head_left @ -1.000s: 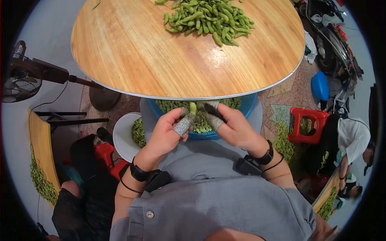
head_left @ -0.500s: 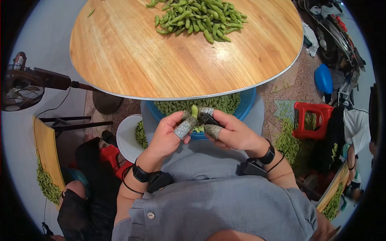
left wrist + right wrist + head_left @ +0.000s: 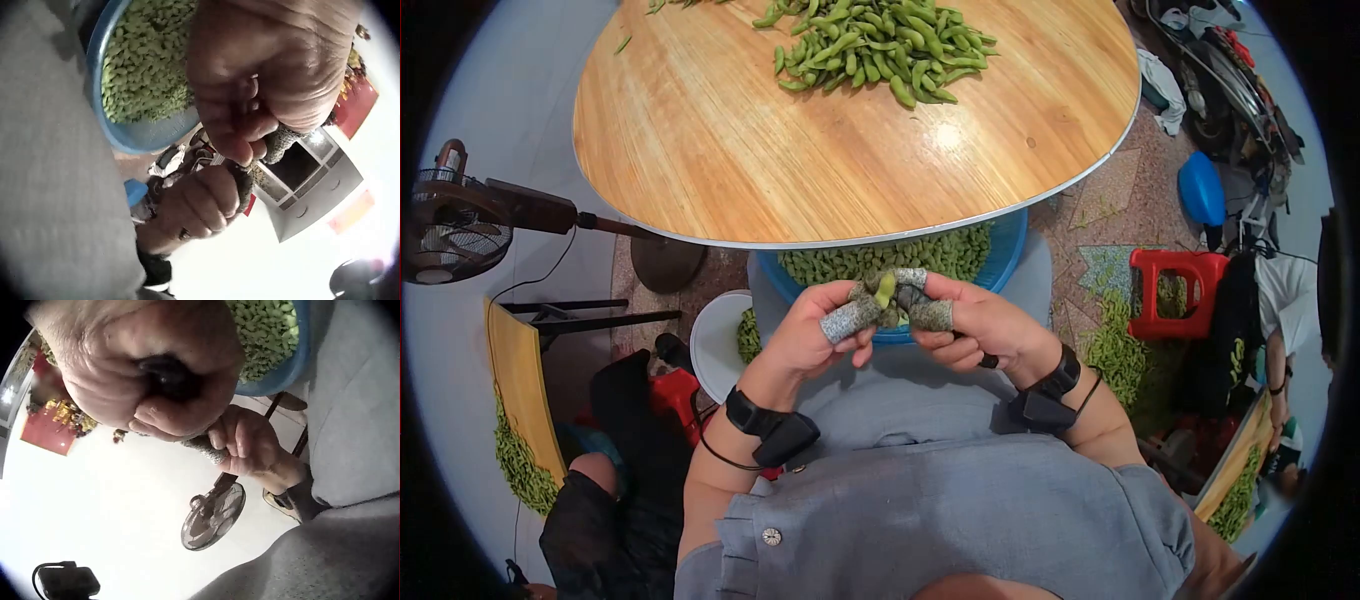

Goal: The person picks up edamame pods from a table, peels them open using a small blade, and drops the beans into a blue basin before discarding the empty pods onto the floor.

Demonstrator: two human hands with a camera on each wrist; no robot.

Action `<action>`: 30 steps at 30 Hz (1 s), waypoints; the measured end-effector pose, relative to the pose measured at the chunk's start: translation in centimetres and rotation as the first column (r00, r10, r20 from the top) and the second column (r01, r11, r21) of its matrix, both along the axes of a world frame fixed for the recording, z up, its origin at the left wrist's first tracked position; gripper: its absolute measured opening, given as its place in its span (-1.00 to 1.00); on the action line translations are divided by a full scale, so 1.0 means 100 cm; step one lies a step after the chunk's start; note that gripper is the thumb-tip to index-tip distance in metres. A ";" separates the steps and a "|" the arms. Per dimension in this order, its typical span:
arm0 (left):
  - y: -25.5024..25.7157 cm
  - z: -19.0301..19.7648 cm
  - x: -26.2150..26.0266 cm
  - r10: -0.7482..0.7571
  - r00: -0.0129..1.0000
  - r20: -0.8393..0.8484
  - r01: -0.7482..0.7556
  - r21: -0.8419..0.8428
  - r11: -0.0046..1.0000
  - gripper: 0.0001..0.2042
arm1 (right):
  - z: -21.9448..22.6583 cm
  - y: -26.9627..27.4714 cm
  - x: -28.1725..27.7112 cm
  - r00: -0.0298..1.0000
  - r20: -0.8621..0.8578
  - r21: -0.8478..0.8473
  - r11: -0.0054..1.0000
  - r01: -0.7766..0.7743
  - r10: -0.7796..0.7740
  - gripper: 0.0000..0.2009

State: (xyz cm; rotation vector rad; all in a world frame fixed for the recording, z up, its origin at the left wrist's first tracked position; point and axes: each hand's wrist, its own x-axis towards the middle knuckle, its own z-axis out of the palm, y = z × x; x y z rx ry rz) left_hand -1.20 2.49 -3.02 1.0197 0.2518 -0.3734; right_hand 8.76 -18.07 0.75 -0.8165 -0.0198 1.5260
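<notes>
A green soybean pod [image 3: 885,290] stands between the taped thumb and forefinger of my left hand [image 3: 805,325], which pinches it. My right hand [image 3: 990,325] meets it from the right, its taped fingertips right at the pod. Curled in the right palm is a small tool with a black handle [image 3: 169,378]; its working end is hidden, and I cannot tell its kind. Below both hands sits a blue basin [image 3: 1012,245] full of shelled green beans [image 3: 147,59], partly under the table edge.
Ahead is a round-edged wooden table [image 3: 730,150] with a heap of pods [image 3: 880,45]. A white bucket [image 3: 718,345] stands left of my legs, and a standing fan [image 3: 470,225] is farther left. To the right are a red stool [image 3: 1175,325] and pods scattered on the floor [image 3: 1115,345].
My right hand has closed in on the pod in the left hand. The tool's dark end, seen between the hands earlier, is now hidden, and its handle pokes out below the right fingers.
</notes>
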 end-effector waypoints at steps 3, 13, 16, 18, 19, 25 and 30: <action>-0.006 -0.016 0.005 -0.024 0.985 0.171 -0.035 0.336 0.941 -0.84 | 0.004 0.002 -0.003 0.998 0.067 -0.074 0.997 0.001 0.004 -0.67; -0.006 0.003 0.006 -0.056 0.998 -0.007 0.056 0.130 0.990 -0.86 | -0.007 0.000 -0.007 0.988 0.152 -0.110 0.993 0.051 -0.034 -0.66; -0.011 0.002 0.005 0.010 0.991 -0.133 -0.038 -0.212 0.977 -0.89 | -0.026 -0.012 -0.002 0.997 -0.032 -0.034 0.997 0.071 -0.072 -0.68; -0.016 -0.010 0.005 -0.012 0.998 -0.068 0.010 -0.026 1.000 -0.90 | -0.032 -0.011 -0.001 0.963 0.254 -0.113 0.986 0.122 -0.090 -0.70; -0.018 -0.014 0.005 -0.042 0.999 -0.007 0.042 0.166 0.985 -0.90 | -0.038 -0.009 -0.001 0.852 0.519 -0.172 0.967 0.186 -0.072 -0.72; -0.024 -0.006 0.004 -0.271 0.957 0.102 0.165 0.575 0.801 -0.90 | -0.046 0.002 0.003 0.000 0.989 -0.141 0.960 0.241 0.146 -0.67; -0.025 -0.007 0.005 -0.316 0.948 0.039 0.216 0.651 0.728 -0.82 | -0.064 0.007 0.001 -0.234 0.956 -0.138 0.973 0.184 0.180 -0.69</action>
